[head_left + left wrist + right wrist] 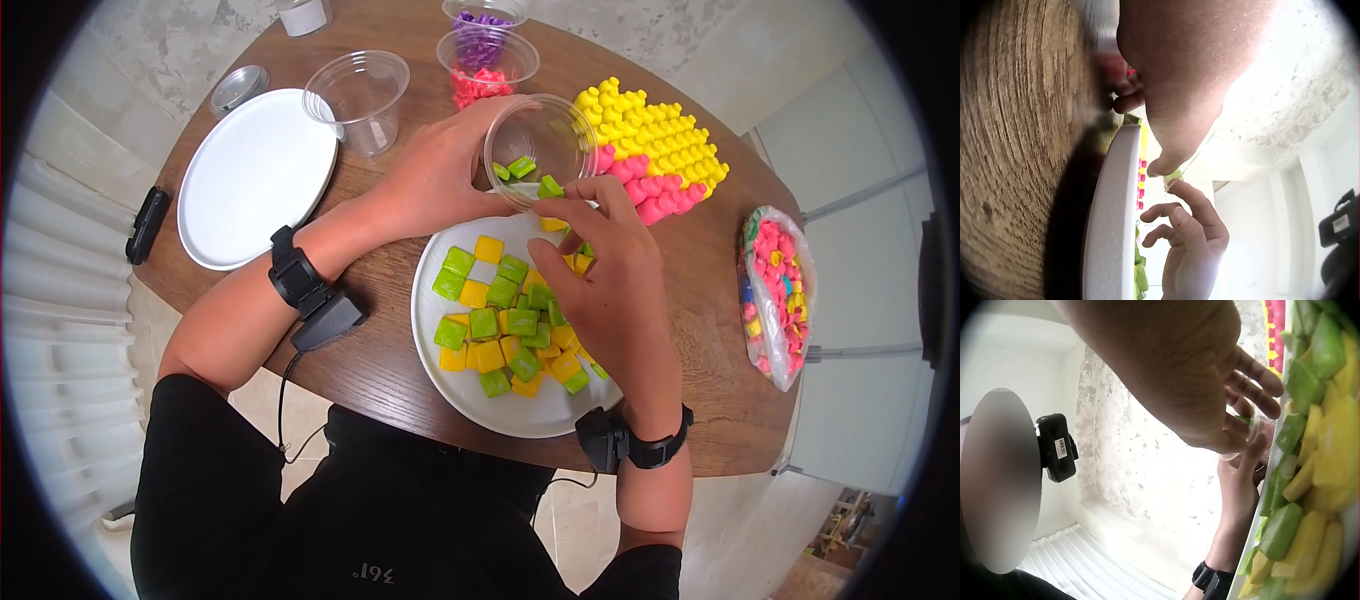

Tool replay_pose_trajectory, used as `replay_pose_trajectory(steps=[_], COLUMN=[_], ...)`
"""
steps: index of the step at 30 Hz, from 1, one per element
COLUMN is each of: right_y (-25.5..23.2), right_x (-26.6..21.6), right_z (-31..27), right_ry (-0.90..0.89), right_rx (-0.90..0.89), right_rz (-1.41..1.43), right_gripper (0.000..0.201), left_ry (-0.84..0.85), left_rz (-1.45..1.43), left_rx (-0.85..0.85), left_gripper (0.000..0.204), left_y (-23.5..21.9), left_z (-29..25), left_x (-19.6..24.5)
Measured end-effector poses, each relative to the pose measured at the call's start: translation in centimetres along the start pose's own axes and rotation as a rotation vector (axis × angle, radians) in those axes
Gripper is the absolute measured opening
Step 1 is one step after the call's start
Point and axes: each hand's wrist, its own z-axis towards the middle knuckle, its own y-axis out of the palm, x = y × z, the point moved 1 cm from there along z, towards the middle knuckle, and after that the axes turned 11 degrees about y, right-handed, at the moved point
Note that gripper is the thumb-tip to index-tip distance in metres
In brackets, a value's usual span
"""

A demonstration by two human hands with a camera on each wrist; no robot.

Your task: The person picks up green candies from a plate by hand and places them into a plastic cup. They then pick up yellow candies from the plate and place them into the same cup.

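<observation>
My left hand (455, 165) grips a clear plastic cup (540, 140) by its side, tilted over the far edge of a white plate (440, 385). Inside the cup lie small green square pieces (521, 167). Another green square (550, 187) is at the cup's rim, right at the fingertips of my right hand (610, 265). That hand's thumb stands apart from its other fingers. Heaped on the plate are green and yellow squares (485, 322), seen close up as green pieces (1282, 531) and yellow pieces (1307, 550) in the right wrist view.
An empty white plate (255, 180) and a clear cup (360, 95) stand at left. Cups with red pieces (480, 88) and purple pieces (482, 40) are at the back. Yellow and pink bottle-shaped pieces (655, 140) form a block; a bag (778, 295) of colourful pieces lies right.
</observation>
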Motion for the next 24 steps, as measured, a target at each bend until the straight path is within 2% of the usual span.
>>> replay_pose_trajectory(steps=[24], right_y=[-0.10], right_x=[-0.12], right_z=[-0.07], right_ry=[-0.006], right_rx=[-0.001], right_rz=[-0.017], right_gripper=[0.028], left_ry=[0.021], left_rz=[0.007], left_rx=[0.013], left_gripper=[0.095], left_y=[0.06], left_z=[-0.05], left_x=[-0.05])
